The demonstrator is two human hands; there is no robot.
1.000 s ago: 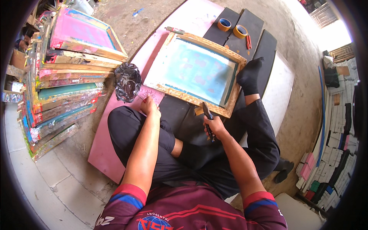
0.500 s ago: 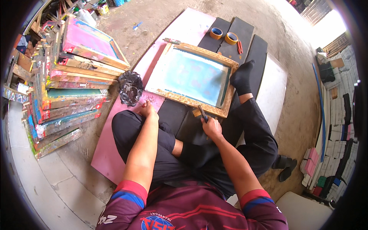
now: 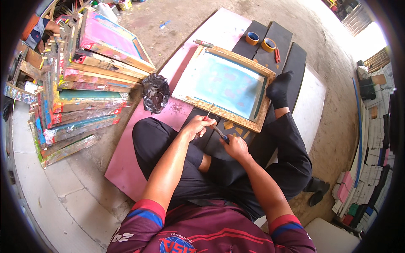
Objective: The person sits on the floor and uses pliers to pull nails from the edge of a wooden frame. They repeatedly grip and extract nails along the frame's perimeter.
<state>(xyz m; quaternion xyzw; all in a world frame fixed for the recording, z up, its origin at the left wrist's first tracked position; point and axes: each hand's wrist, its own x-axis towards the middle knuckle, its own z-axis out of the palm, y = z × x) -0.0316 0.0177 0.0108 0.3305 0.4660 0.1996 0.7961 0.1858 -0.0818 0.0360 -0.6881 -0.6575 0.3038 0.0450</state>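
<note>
The person's left hand (image 3: 198, 127), at the middle of the frame, grips a thin tool (image 3: 210, 110); the fingers cover most of its handle, and its slim shaft points up toward the near rail of a wooden screen frame (image 3: 225, 82). Whether tip and rail touch is hard to tell. Just right and lower, the right hand (image 3: 236, 147) is closed around a dark tool (image 3: 220, 132), its lower part hidden in the palm and its tip near the left fingers; contact there is unclear. The blue-meshed screen frame lies at upper centre, a socked foot (image 3: 280, 89) beside its right edge. To its left sits a crumpled black plastic bag (image 3: 156, 93), contents indistinct. Tape rolls (image 3: 268, 45) lie above. At upper left, beyond stacked frames (image 3: 95, 95), another person (image 3: 36, 33) is mostly cut off.
</note>
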